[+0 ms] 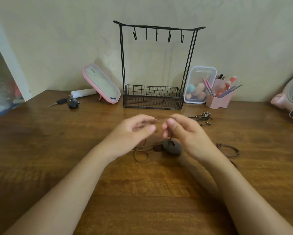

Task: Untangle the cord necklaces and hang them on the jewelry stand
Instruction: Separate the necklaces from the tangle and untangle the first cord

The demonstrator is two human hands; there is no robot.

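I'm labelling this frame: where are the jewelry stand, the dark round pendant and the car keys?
jewelry stand [153, 102], head view, front wall of its wire basket.
dark round pendant [175, 149], head view, its body below the hole.
car keys [72, 104], head view, the round black fob.

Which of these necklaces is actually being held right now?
The brown cord necklace with the dark round pendant: left hand and right hand both pinch its cord. The beaded dark-cord bundle and the plain brown cord loop lie untouched farther right.

The jewelry stand stands between mirror and brush holder.
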